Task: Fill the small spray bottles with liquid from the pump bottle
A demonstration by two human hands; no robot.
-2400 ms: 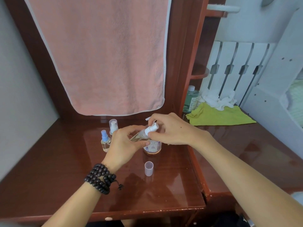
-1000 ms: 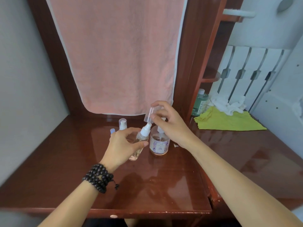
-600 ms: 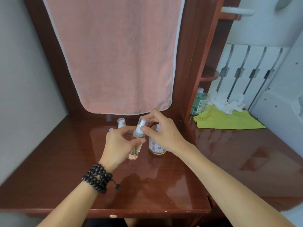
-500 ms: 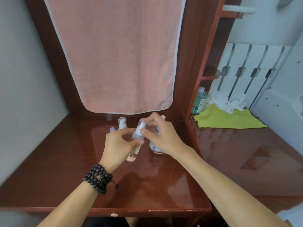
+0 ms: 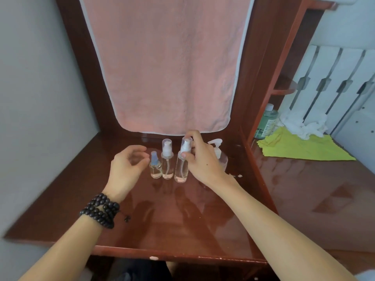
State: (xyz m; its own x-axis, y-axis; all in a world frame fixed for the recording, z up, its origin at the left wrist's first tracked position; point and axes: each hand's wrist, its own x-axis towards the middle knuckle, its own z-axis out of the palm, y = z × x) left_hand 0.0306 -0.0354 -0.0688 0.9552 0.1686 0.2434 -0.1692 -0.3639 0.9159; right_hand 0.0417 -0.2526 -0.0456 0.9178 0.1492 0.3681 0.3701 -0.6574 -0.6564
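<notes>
Now right hand (image 5: 203,161) pinches capped spray bottle (image 5: 182,165) near desk (image 5: 162,220) back edge; left hand (image 5: 126,165) open, empty. Light, slick, tippy: grip body.

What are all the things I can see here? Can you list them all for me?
spray bottles: three, clear, one small with a blue top, standing in a row on the desk
pump bottle: one, clear with white pump, behind the right hand
desk: one, shiny red-brown
towel: one, pink, hanging behind the desk
green bottle: one, white cap, far right
cloth: one, yellow-green, on the right surface
white cloth: crumpled, behind the yellow-green one
bead bracelet: dark, on the left wrist
left hand: open, empty
right hand: fingers on the rightmost spray bottle
</notes>
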